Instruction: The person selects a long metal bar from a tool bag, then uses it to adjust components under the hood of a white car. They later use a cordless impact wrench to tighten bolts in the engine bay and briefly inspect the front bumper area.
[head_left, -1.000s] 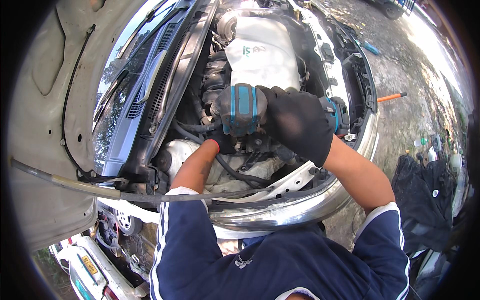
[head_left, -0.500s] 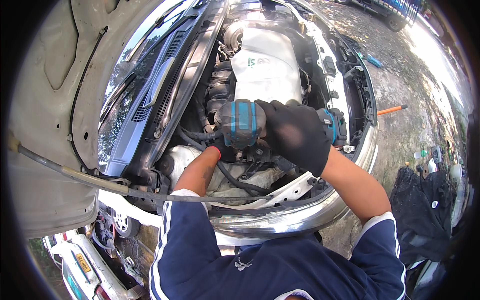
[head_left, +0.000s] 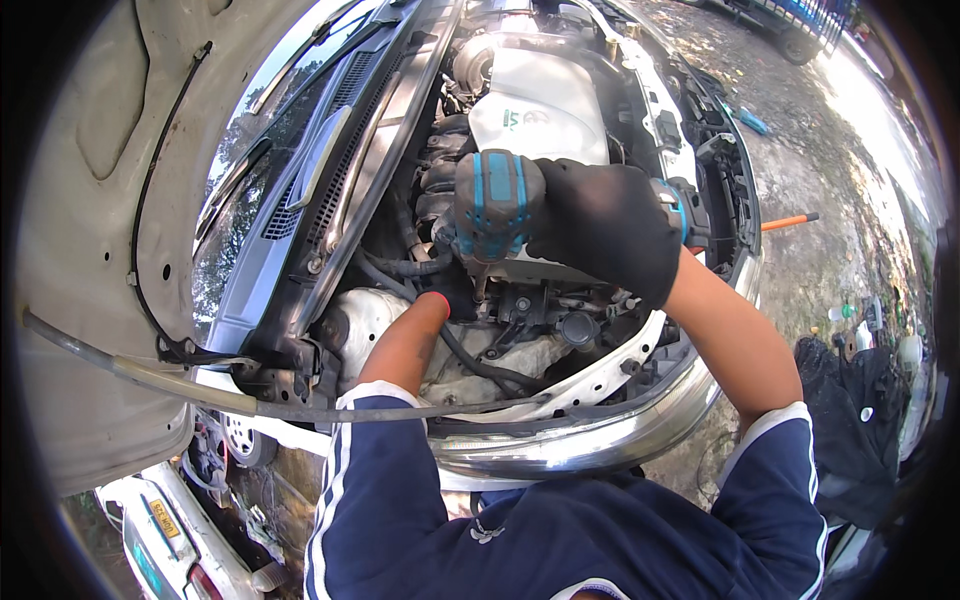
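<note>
My right hand [head_left: 610, 225], in a black glove, is wrapped round the grip of a teal and black cordless power driver [head_left: 497, 200]. Its battery end sticks out past the wrist side of the glove. The tool's nose faces down into the engine bay, and a metal shaft [head_left: 481, 280] shows just below it; whether the two are joined I cannot tell. My left hand [head_left: 459, 303], black-gloved with a red cuff, reaches down beside that shaft. Its fingers are hidden in shadow among hoses. Beyond the driver lies a pale engine cover [head_left: 540, 105] with green marks.
A raised hood [head_left: 90, 250] fills the left, with a support rod [head_left: 240, 402] crossing low. Near me, a black hose [head_left: 465, 360] and a round black cap [head_left: 578, 328] sit inside the chrome-trimmed front bumper [head_left: 600, 440]. Orange-handled tool [head_left: 790, 221] and dark cloth [head_left: 850, 430] are to the right.
My right hand and the driver have moved farther from me and slightly right, uncovering the metal shaft and the black cap. My left hand stays nearly in place.
</note>
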